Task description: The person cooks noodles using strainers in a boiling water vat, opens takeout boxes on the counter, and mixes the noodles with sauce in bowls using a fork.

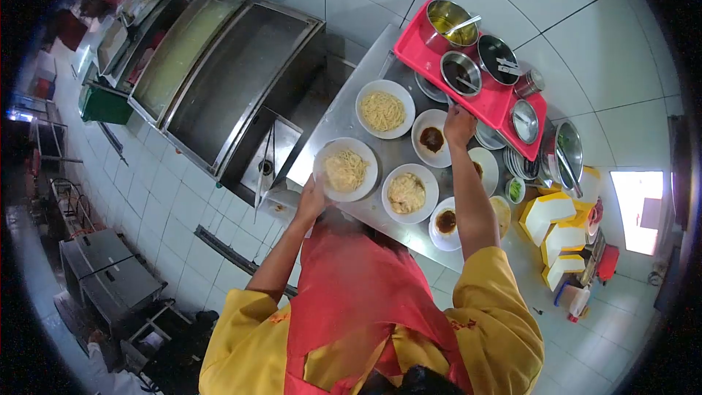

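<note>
My left hand [312,199] is closed on the left rim of a white bowl of noodles [346,170] at the table's near left edge. My right hand [459,126] reaches over the bowls to the front edge of the red tray [497,102], fingers closed; what they hold is too small to tell. Around the hands stand a bowl of plain noodles [383,110], a bowl of noodles with a pale topping [408,194], and bowls with dark sauce [431,139], [444,222]. Part of another sauce bowl [485,168] is hidden by my right forearm.
Metal pots with utensils, such as the oil pot [447,22], sit on the red tray. Right of it are a steel bowl [569,148], a cup of green pieces [515,190] and yellow-white boxes [552,212]. Steel vats [234,80] stand left of the metal table [329,121].
</note>
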Demonstrator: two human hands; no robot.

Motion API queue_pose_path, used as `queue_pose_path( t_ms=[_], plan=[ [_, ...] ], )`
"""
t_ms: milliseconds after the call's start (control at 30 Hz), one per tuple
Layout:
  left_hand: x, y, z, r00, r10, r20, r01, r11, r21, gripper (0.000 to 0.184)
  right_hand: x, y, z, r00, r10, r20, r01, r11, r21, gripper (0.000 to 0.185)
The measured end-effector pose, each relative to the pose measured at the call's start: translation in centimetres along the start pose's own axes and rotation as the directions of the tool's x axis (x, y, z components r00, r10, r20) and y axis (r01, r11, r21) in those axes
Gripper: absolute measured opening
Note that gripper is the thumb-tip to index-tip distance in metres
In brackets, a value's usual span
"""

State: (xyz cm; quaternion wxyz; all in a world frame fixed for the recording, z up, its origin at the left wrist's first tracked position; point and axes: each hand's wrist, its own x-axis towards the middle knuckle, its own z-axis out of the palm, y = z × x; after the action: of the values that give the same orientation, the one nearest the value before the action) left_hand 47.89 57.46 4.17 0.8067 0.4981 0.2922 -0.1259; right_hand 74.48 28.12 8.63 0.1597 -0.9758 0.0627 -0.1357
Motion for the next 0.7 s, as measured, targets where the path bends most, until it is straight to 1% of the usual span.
queue_pose_path(
  t_ms=[33,67,100,133,167,233,267,300,333,367,400,467,500,533,600,633,700],
  plan=[
    [1.8,-1.4,-0.5,0.998,0.044,-0.053,-0.038,0.992,0.117,0.054,-1.0,0.2,-0.2,0.994,-0.066,-0.092,0.065,0.998,-0.016,0.019],
    [2.9,-2.1,-0.8,0.990,0.098,-0.098,-0.072,0.969,0.237,0.052,-1.9,0.9,-0.6,0.993,-0.058,-0.101,0.056,0.998,-0.024,0.019],
    [2.8,-1.3,-0.6,0.992,0.097,-0.083,-0.074,0.968,0.241,0.052,-2.9,2.2,-0.7,0.996,-0.070,-0.062,0.071,0.997,0.020,0.020],
    [2.3,0.0,-0.2,0.981,0.167,-0.094,-0.117,0.910,0.399,0.051,-3.7,2.8,-1.3,0.996,-0.085,-0.028,0.087,0.994,0.068,0.020],
    [2.2,0.9,0.1,0.966,0.240,-0.095,-0.152,0.825,0.544,0.049,-4.7,3.5,-1.7,0.996,-0.078,-0.041,0.080,0.995,0.063,0.020],
    [2.9,0.4,-0.3,0.963,0.256,-0.083,-0.169,0.817,0.551,0.051,-7.0,4.4,-3.0,0.992,0.008,-0.124,0.032,0.947,0.320,0.022],
    [3.1,0.0,-0.6,0.960,0.267,-0.085,-0.176,0.811,0.558,0.052,-7.9,4.9,-3.7,0.992,0.019,-0.129,0.023,0.948,0.318,0.022],
    [2.9,0.0,-0.6,0.962,0.263,-0.075,-0.177,0.808,0.562,0.052,-8.6,4.9,-5.2,0.999,0.040,0.027,-0.048,0.896,0.441,0.022],
    [2.7,0.1,-0.5,0.946,0.315,-0.075,-0.226,0.808,0.544,0.052,-8.9,4.7,-6.9,0.983,0.038,0.180,-0.132,0.828,0.546,0.023],
    [2.5,0.2,-0.3,0.927,0.366,-0.079,-0.274,0.806,0.525,0.051,-9.2,4.5,-8.3,0.983,0.045,0.177,-0.136,0.827,0.545,0.023],
    [1.8,0.6,-0.1,0.930,0.360,-0.078,-0.268,0.806,0.528,0.051,-9.7,4.0,-9.8,0.968,-0.038,0.248,-0.109,0.827,0.552,0.022],
    [0.3,2.5,0.6,0.926,0.378,-0.006,-0.328,0.811,0.484,0.048,-10.5,2.5,-12.9,0.901,-0.210,0.380,-0.055,0.812,0.581,0.021],
    [-0.5,3.3,1.1,0.950,0.312,-0.019,-0.272,0.853,0.445,0.043,-10.8,0.9,-14.7,0.869,-0.220,0.442,-0.015,0.883,0.469,0.022],
    [-0.9,3.8,1.6,0.948,0.317,-0.018,-0.275,0.849,0.451,0.043,-11.3,-0.5,-16.0,0.871,-0.221,0.438,-0.016,0.880,0.475,0.022],
    [-1.2,4.3,2.9,0.972,0.235,0.004,-0.225,0.928,0.297,0.046,-12.4,-2.7,-17.4,0.777,-0.431,0.458,0.265,0.885,0.383,0.020],
    [-0.9,4.0,3.3,0.970,0.241,0.012,-0.233,0.923,0.308,0.046,-13.0,-3.2,-17.2,0.785,-0.428,0.448,0.260,0.884,0.387,0.020],
    [0.3,3.3,4.4,0.968,0.251,0.015,-0.237,0.892,0.384,0.050,-13.8,-4.2,-16.8,0.719,-0.527,0.452,0.447,0.850,0.280,0.016]
  ],
)
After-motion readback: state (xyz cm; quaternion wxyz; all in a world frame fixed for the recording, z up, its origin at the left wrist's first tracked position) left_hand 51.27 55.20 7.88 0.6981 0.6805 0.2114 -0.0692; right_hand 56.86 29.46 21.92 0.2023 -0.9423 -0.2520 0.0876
